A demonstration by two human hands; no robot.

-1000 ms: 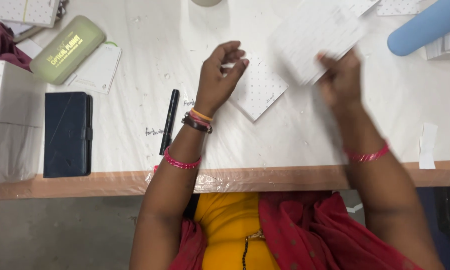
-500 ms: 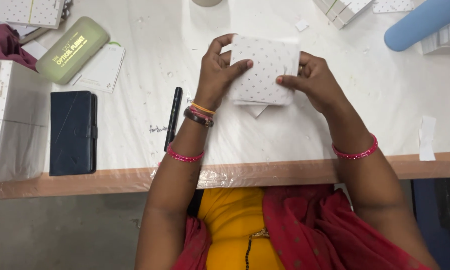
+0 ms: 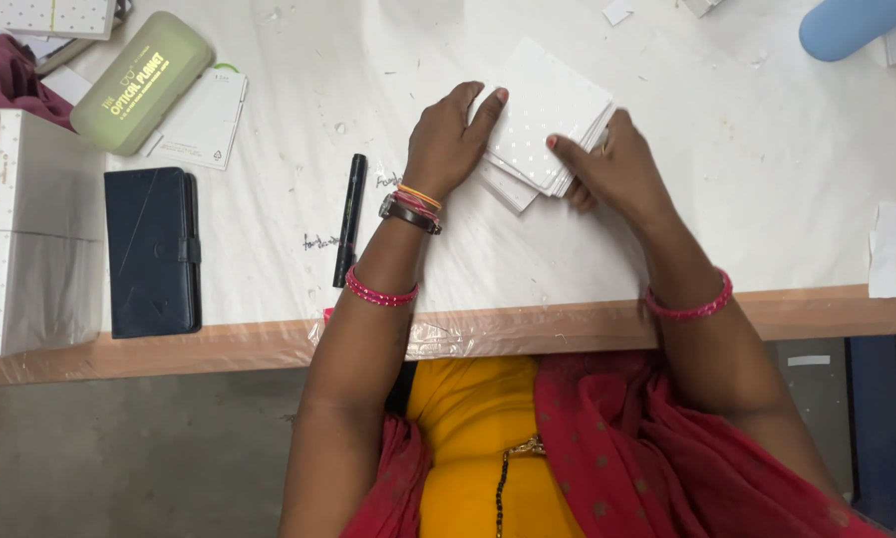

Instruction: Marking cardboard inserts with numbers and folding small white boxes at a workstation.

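black pen (image 3: 348, 219) | dark wallet case (image 3: 152, 251) | green spectacle case (image 3: 141, 82) | blue roll, perhaps (image 3: 852, 25) | white box (image 3: 31, 234)

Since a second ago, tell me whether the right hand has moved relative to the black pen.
Yes. The right hand has swung left, toward the black pen, and now grips the white dotted cards opposite the left hand.
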